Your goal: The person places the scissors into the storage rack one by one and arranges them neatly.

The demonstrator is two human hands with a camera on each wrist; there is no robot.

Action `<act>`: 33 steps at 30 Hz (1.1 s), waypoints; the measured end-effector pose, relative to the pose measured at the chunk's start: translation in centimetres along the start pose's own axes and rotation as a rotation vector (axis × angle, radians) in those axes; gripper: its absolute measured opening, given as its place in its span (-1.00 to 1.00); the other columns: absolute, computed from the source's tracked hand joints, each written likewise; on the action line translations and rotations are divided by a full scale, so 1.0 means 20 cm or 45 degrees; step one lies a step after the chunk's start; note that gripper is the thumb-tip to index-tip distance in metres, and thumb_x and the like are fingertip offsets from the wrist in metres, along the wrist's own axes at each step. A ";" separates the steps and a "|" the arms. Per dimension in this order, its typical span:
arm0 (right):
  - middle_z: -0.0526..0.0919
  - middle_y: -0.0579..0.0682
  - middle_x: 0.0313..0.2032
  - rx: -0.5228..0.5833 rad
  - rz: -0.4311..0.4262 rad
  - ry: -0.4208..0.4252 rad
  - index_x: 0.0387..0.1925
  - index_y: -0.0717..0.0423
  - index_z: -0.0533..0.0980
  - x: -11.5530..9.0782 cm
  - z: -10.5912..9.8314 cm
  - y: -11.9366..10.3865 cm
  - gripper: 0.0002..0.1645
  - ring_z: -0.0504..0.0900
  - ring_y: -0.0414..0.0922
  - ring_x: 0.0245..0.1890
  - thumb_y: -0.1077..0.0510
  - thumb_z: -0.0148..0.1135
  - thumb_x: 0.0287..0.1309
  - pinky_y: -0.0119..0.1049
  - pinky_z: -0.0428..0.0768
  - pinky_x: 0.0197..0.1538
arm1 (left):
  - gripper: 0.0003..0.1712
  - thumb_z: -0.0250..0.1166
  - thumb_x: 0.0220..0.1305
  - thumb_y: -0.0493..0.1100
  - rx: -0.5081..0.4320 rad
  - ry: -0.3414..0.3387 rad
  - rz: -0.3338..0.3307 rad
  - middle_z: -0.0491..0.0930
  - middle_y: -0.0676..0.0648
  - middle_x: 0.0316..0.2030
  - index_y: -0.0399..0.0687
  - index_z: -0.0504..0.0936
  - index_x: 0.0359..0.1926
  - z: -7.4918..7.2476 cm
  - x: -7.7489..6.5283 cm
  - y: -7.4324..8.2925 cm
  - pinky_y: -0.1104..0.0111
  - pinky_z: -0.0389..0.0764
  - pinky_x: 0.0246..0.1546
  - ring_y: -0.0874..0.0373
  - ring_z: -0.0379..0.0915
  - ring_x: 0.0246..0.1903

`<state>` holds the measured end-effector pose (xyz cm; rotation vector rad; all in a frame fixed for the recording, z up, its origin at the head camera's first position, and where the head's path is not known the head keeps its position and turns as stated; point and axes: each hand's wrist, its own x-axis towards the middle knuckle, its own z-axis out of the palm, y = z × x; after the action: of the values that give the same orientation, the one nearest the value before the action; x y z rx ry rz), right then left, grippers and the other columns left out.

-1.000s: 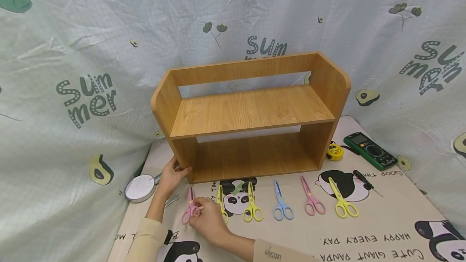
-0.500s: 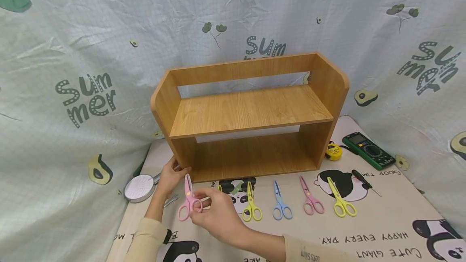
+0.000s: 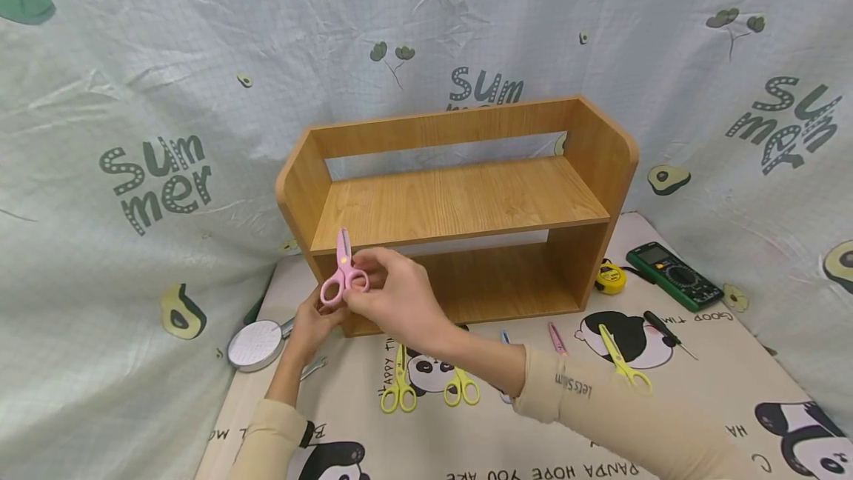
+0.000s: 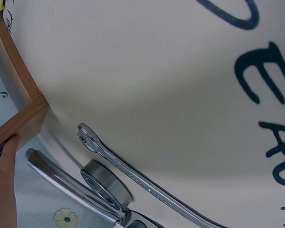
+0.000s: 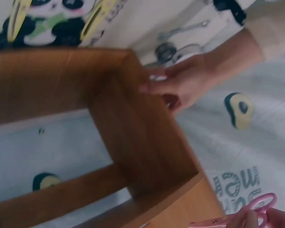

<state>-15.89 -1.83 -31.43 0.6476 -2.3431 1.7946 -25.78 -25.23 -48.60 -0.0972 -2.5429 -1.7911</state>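
In the head view my right hand (image 3: 400,298) pinches pink-handled scissors (image 3: 343,250) by a finger loop. They are raised, blades up, before the left end of a two-tier wooden shelf (image 3: 460,198). My left hand (image 3: 313,328) grips the shelf's lower left side panel, fingers partly hidden behind it. In the right wrist view the left hand (image 5: 185,83) holds the panel's edge, while the pink scissors (image 5: 211,222) and right hand (image 5: 263,218) show at the lower right. A wrench (image 4: 147,183) and a metal ring like a bearing (image 4: 107,185) lie near my left hand (image 4: 4,190).
Before the shelf lie yellow scissors (image 3: 399,380), a second yellow pair (image 3: 460,380) and more scissors partly behind my right arm. To the right are a tape measure (image 3: 610,278), a multimeter (image 3: 676,275) and a screwdriver (image 3: 661,326). A round white-faced thing (image 3: 255,345) lies left.
My right hand has lifted the pink scissors from the table up to the shelf's left front, uncovering the left yellow pair. The left hand stays on the side panel.
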 end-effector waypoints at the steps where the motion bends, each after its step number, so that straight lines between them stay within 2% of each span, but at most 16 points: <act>1: 0.74 0.12 0.07 -0.009 -0.007 0.005 0.16 0.26 0.59 0.04 -0.01 -0.01 -0.53 0.78 -0.08 -0.07 0.31 0.37 0.20 -0.50 0.75 -0.13 | -0.14 0.34 0.33 -0.42 -0.015 -0.006 -0.016 0.34 -0.43 0.45 -0.26 0.19 0.58 0.00 0.00 0.00 0.58 0.66 0.06 -0.33 0.40 0.38; 5: 0.74 0.14 0.05 -0.038 -0.014 0.020 0.15 0.29 0.60 0.19 -0.02 -0.03 -0.54 0.80 -0.05 -0.09 0.32 0.37 0.20 -0.50 0.74 -0.17 | -0.12 0.33 0.35 -0.41 -0.058 -0.025 -0.066 0.32 -0.40 0.47 -0.15 0.16 0.61 0.00 -0.01 0.01 0.44 0.71 0.12 -0.34 0.35 0.43; 10: 0.72 0.16 0.05 -0.122 0.005 0.002 0.17 0.31 0.58 0.35 -0.01 -0.05 -0.51 0.75 -0.10 -0.13 0.29 0.37 0.20 -0.56 0.65 -0.26 | -0.12 0.31 0.36 -0.41 -0.095 -0.039 -0.072 0.32 -0.41 0.46 -0.11 0.15 0.61 -0.01 -0.02 0.01 0.48 0.70 0.07 -0.35 0.35 0.43; 14: 0.73 0.17 0.04 -0.183 0.043 -0.016 0.16 0.32 0.58 0.44 -0.01 -0.05 -0.52 0.65 -0.16 -0.22 0.30 0.37 0.19 -0.57 0.56 -0.35 | -0.11 0.30 0.36 -0.41 -0.118 -0.044 -0.061 0.31 -0.41 0.47 -0.10 0.15 0.62 -0.01 -0.02 0.01 0.50 0.69 0.05 -0.35 0.35 0.43; 21: 0.77 0.15 -0.06 -0.264 0.100 -0.041 0.06 0.34 0.62 0.54 0.00 -0.01 -0.60 0.60 -0.15 -0.22 0.33 0.38 0.18 -0.56 0.49 -0.36 | -0.09 0.31 0.38 -0.41 -0.079 -0.047 -0.053 0.26 -0.40 0.50 -0.11 0.10 0.63 -0.01 -0.01 0.01 0.23 0.70 0.23 -0.36 0.32 0.45; 27: 0.75 0.17 -0.11 -0.283 0.159 -0.082 0.01 0.37 0.62 0.59 0.03 0.03 -0.64 0.55 -0.19 -0.29 0.31 0.44 0.19 -0.57 0.49 -0.38 | -0.09 0.30 0.37 -0.41 -0.092 -0.045 -0.043 0.28 -0.39 0.50 -0.08 0.12 0.63 -0.01 -0.01 0.00 0.45 0.70 0.11 -0.34 0.35 0.42; 33: 0.70 0.10 -0.23 -0.298 0.174 -0.117 -0.08 0.37 0.64 0.63 0.06 0.06 -0.75 0.50 -0.22 -0.36 0.33 0.39 0.21 -0.57 0.44 -0.43 | -0.09 0.31 0.36 -0.42 -0.087 -0.036 -0.027 0.33 -0.37 0.47 -0.09 0.14 0.62 -0.01 -0.01 0.00 0.52 0.67 0.06 -0.31 0.38 0.41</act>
<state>-27.63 -6.09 -28.52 0.5599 -2.6645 1.5341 -25.60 -25.35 -48.55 -0.0981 -2.5111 -1.8988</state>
